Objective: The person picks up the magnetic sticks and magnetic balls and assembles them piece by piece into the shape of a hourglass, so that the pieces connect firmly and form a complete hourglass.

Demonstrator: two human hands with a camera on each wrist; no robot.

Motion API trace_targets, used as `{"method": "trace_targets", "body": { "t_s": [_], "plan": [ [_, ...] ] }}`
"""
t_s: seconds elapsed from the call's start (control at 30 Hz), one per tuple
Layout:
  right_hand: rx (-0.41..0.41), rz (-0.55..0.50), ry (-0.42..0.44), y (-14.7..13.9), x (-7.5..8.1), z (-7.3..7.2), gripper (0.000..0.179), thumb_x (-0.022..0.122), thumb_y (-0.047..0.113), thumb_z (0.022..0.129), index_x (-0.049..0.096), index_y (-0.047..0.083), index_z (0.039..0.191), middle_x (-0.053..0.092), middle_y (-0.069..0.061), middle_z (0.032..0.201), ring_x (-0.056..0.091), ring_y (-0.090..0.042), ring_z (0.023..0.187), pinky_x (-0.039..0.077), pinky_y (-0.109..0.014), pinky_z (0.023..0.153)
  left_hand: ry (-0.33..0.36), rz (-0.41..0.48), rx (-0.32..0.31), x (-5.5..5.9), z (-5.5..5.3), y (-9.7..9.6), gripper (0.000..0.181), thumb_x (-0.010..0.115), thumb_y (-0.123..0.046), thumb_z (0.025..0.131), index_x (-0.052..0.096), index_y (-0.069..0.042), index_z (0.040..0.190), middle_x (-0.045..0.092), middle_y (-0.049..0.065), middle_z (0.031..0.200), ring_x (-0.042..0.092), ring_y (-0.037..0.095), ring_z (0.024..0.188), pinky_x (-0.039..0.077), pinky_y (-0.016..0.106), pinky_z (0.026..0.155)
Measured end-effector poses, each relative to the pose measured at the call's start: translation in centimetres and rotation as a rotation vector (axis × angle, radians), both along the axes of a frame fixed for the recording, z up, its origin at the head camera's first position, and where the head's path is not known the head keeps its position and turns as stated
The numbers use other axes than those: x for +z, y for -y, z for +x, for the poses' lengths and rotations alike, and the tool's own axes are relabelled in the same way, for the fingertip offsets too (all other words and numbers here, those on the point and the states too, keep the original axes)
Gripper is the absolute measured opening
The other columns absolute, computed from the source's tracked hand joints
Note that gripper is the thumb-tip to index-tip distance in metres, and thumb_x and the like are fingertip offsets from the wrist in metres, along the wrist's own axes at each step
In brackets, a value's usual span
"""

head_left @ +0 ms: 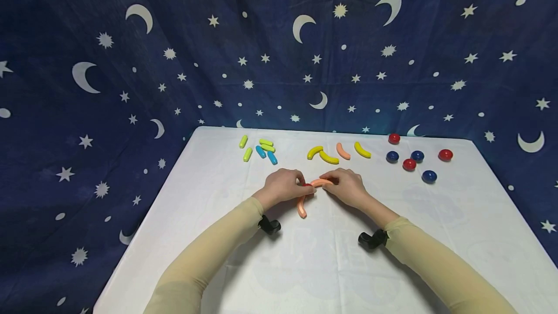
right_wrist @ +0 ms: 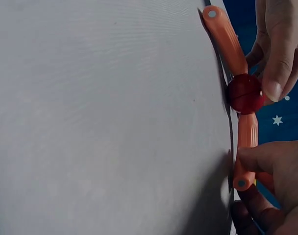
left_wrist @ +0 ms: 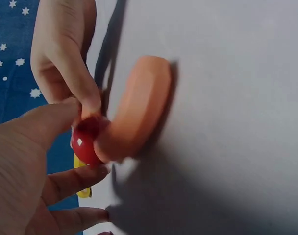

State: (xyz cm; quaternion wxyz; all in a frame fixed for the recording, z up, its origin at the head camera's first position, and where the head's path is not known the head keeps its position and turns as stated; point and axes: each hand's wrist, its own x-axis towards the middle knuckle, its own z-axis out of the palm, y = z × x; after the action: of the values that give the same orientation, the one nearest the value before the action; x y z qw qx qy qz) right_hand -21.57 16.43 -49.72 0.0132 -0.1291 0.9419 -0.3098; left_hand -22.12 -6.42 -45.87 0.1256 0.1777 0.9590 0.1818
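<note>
My left hand [head_left: 284, 186] pinches a shiny red ball [right_wrist: 246, 94] between thumb and fingers. One curved orange rod [left_wrist: 141, 98] hangs from the ball's near side, with its other end pointing toward me. My right hand [head_left: 346, 186] pinches a second curved orange rod [right_wrist: 247, 131], whose far end touches the ball in the right wrist view. Small grey discs show on the free ends of both rods. In the head view the fingers of my left hand cover most of the ball.
Behind my hands lie yellow curved rods [head_left: 329, 158] and another orange one [head_left: 343, 151]. Short green rods [head_left: 247, 154] and blue rods [head_left: 260, 151] are at the back left. Red balls [head_left: 409, 164] and blue balls [head_left: 429, 176] sit at the back right of the white table [head_left: 305, 275].
</note>
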Motion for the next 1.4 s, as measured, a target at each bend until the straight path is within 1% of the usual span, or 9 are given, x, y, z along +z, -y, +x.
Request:
{"method": "trace_targets", "body": {
  "t_s": [0.1,0.17,0.37,0.53,0.6,0.83,1.03,1.27,1.4],
  "plan": [
    [0.008,-0.010,-0.006,0.2,-0.2,-0.2,0.034,0.078,0.032,0.091,0.075,0.016,0.121,0.071,-0.003,0.111,0.058,-0.026,0.101,0.036,-0.056,0.091,-0.003,-0.010,-0.012,0.2,0.0,-0.1,0.040,0.072,-0.062,0.087,0.074,-0.023,0.099,0.063,-0.008,0.074,0.058,0.013,0.072,0.044,0.031,0.059],
    [-0.007,-0.009,-0.002,0.1,-0.3,-0.3,0.036,0.080,0.032,0.090,0.075,0.015,0.120,0.070,-0.004,0.113,0.055,-0.026,0.101,0.036,-0.054,0.092,-0.009,-0.012,-0.013,0.1,0.0,-0.1,0.038,0.072,-0.061,0.087,0.074,-0.024,0.096,0.062,-0.009,0.074,0.057,0.013,0.072,0.044,0.031,0.058],
    [-0.040,-0.004,0.006,-0.6,-0.4,-0.3,0.026,0.079,0.030,0.090,0.077,0.015,0.112,0.067,-0.006,0.114,0.051,-0.028,0.106,0.034,-0.054,0.095,-0.007,0.002,0.004,0.0,0.0,0.0,0.039,0.068,-0.061,0.090,0.073,-0.023,0.093,0.062,-0.008,0.071,0.057,0.012,0.068,0.043,0.030,0.056],
    [-0.020,-0.025,-0.006,-0.6,-0.4,-0.5,0.022,0.077,0.030,0.093,0.077,0.019,0.112,0.069,-0.004,0.117,0.053,-0.028,0.109,0.033,-0.055,0.094,0.007,0.027,0.029,0.4,-0.2,-0.5,0.038,0.062,-0.056,0.097,0.075,-0.021,0.106,0.063,-0.011,0.071,0.057,0.012,0.069,0.043,0.030,0.060],
    [-0.008,-0.040,-0.010,-0.4,-0.3,-0.5,0.022,0.077,0.031,0.094,0.077,0.020,0.113,0.069,-0.004,0.118,0.053,-0.029,0.110,0.033,-0.056,0.094,0.012,0.030,0.031,0.7,-0.3,-0.8,0.036,0.063,-0.053,0.098,0.075,-0.020,0.107,0.064,-0.011,0.070,0.057,0.012,0.069,0.044,0.030,0.061],
    [0.022,-0.069,-0.004,0.3,0.0,-0.5,0.024,0.077,0.033,0.094,0.077,0.023,0.116,0.071,-0.001,0.117,0.054,-0.028,0.111,0.031,-0.057,0.097,0.034,-0.021,0.048,1.2,-0.5,-1.6,0.030,0.069,-0.047,0.095,0.076,-0.019,0.101,0.064,-0.009,0.069,0.057,0.012,0.067,0.043,0.030,0.058],
    [0.064,-0.073,0.001,0.5,-0.1,-0.7,0.024,0.076,0.032,0.095,0.077,0.027,0.117,0.072,0.004,0.116,0.054,-0.027,0.117,0.030,-0.059,0.101,0.012,-0.066,0.045,1.2,-0.4,-1.7,0.029,0.072,-0.046,0.093,0.076,-0.018,0.100,0.063,-0.008,0.075,0.057,0.012,0.070,0.045,0.030,0.059],
    [0.087,-0.089,-0.006,0.4,-0.4,-0.7,0.024,0.075,0.032,0.095,0.077,0.027,0.118,0.073,0.008,0.114,0.055,-0.026,0.118,0.030,-0.058,0.102,0.007,-0.056,0.041,0.9,-0.1,-1.7,0.028,0.074,-0.046,0.092,0.075,-0.018,0.092,0.063,-0.008,0.074,0.057,0.013,0.067,0.044,0.030,0.057],
    [0.085,-0.090,-0.006,0.2,-0.4,-0.6,0.025,0.075,0.032,0.095,0.077,0.026,0.120,0.073,0.007,0.111,0.056,-0.024,0.112,0.033,-0.055,0.100,0.000,-0.056,0.043,0.9,0.0,-1.7,0.027,0.074,-0.045,0.092,0.074,-0.018,0.091,0.063,-0.008,0.074,0.057,0.014,0.067,0.043,0.030,0.057]
  ]
}}
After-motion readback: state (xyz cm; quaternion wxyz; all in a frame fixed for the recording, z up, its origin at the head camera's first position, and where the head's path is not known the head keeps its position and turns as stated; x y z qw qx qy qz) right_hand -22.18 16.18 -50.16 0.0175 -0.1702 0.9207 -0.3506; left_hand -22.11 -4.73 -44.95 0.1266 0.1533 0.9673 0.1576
